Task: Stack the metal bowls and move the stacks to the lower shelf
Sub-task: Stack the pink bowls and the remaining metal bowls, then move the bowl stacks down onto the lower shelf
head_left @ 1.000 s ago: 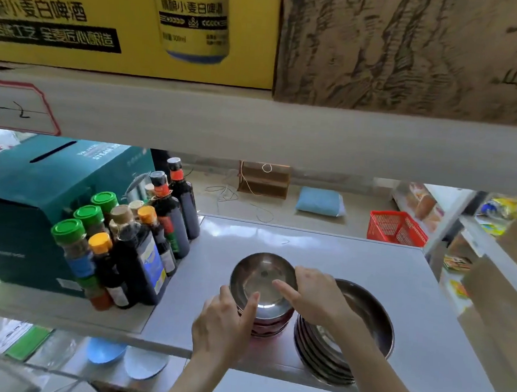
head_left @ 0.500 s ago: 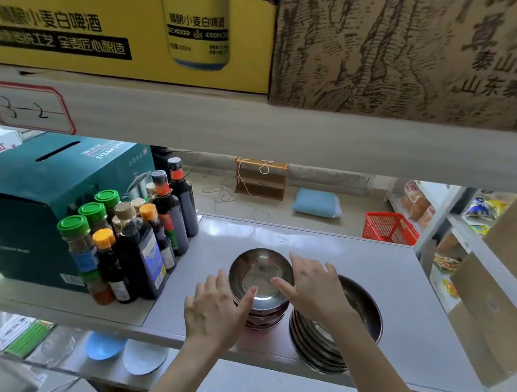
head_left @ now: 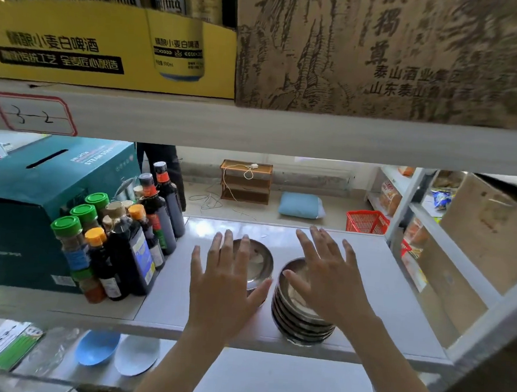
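Meanwhile, left hand and right hand, fingers spread, empty, over bowl stacks near shelf front edge; sauce bottles crowd left.

A pale shelf carries two stacks of metal bowls side by side, a cluster of sauce bottles left of them, and a teal box at far left.

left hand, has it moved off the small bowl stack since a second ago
Yes. The left hand let go of the small bowl stack and now hovers open, still between it and the bottles.
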`<state>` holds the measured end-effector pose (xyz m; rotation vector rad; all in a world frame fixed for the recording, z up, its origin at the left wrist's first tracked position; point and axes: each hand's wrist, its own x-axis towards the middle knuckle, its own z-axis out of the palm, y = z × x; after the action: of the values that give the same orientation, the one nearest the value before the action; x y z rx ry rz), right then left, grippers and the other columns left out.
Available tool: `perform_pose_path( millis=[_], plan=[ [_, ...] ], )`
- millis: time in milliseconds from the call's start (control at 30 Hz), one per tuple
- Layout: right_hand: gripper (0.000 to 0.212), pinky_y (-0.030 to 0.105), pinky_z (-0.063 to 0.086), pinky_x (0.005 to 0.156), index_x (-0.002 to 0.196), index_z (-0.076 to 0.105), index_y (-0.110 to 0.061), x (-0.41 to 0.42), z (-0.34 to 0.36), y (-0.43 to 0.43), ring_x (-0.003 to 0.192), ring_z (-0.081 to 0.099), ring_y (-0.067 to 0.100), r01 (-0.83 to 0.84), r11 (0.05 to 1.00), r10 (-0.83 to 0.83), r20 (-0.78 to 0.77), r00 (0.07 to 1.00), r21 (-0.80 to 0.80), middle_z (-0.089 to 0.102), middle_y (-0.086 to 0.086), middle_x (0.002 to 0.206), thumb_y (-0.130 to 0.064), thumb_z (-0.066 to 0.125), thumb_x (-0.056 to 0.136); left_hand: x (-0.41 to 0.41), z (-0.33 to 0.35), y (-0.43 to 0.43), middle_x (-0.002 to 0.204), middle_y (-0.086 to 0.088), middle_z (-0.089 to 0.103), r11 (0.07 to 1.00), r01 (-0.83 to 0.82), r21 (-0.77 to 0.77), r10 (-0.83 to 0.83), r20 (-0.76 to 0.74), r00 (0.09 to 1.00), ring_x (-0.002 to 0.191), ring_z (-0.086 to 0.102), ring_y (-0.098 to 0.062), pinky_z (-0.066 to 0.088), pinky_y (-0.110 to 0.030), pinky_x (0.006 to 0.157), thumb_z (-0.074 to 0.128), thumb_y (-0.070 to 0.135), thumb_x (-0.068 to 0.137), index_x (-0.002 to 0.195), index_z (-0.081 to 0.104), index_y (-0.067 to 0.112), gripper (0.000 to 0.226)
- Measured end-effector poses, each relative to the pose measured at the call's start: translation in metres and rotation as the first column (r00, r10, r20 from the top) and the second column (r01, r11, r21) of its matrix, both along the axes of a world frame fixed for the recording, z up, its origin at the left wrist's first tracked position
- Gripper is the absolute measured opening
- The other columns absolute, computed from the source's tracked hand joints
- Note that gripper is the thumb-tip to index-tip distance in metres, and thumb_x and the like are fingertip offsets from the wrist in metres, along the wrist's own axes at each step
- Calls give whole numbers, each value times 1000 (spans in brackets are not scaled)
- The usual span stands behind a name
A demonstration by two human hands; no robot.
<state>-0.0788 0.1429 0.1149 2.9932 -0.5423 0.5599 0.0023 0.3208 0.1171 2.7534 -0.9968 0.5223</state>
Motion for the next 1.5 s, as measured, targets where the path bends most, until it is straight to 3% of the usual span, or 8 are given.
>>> perform_pose_path(
  millis=[400,767,900,1000,1100,1233,1333,1500],
  plan=[
    [78,49,16,116,150,25,-26,-91,-5,-51,145,23,20,80,996,-82,53,995,42,26,3,157,-71,14,86,-76,-1,-42,143,-15,49,997,42,-58,-42,7,999,131,46,-35,34,-57,105,23,67,88,141,46,15,77],
    [87,46,24,114,148,23,-29,-89,-89,-104,142,29,19,-26,889,14,30,999,457,28,-2,157,-78,19,77,-102,-92,-68,151,-4,38,955,-258,-146,207,-292,934,137,33,-21,29,-42,113,5,76,83,149,24,18,90],
    [89,42,27,113,149,22,-27,-67,-114,-105,141,31,18,-75,698,46,60,997,712,27,-2,157,-77,28,77,-85,-117,-78,151,-4,37,909,-270,-316,86,-492,866,133,36,-20,33,-36,108,-1,82,74,149,24,21,100],
    [87,37,28,111,149,23,-26,-53,-128,-103,139,32,19,-120,479,49,110,993,870,30,0,156,-77,36,80,-74,-125,-86,138,9,51,678,-416,-607,-180,-685,706,125,44,-11,34,-32,101,16,93,64,141,40,28,103],
    [87,34,34,102,141,36,-29,-44,-136,-99,132,42,17,-165,241,40,160,986,956,45,-1,146,-80,41,70,-66,-132,-92,135,16,51,590,-450,-671,-297,-698,652,127,42,-7,30,-32,106,26,92,64,137,45,34,95],
    [69,41,42,92,107,54,-40,-39,-145,-94,121,48,11,-181,-60,31,184,983,982,56,-10,122,-85,49,55,-61,-137,-95,127,25,56,526,-490,-695,-384,-709,591,126,46,-5,33,-37,109,36,87,65,127,49,48,75],
    [82,48,38,105,122,50,-44,-36,-156,-93,129,43,15,-168,-193,40,179,983,967,49,-12,137,-88,53,52,-61,-138,-97,120,31,58,503,-515,-694,-455,-719,525,122,51,-9,37,-43,109,41,85,67,109,51,65,47],
    [102,51,38,108,135,46,-37,-34,-157,-90,135,39,18,-200,-304,-7,208,978,931,45,-9,144,-85,62,47,-61,-141,-98,128,25,54,465,-508,-725,-492,-689,532,125,48,-11,36,-49,110,40,85,66,120,47,58,61]
  ],
)
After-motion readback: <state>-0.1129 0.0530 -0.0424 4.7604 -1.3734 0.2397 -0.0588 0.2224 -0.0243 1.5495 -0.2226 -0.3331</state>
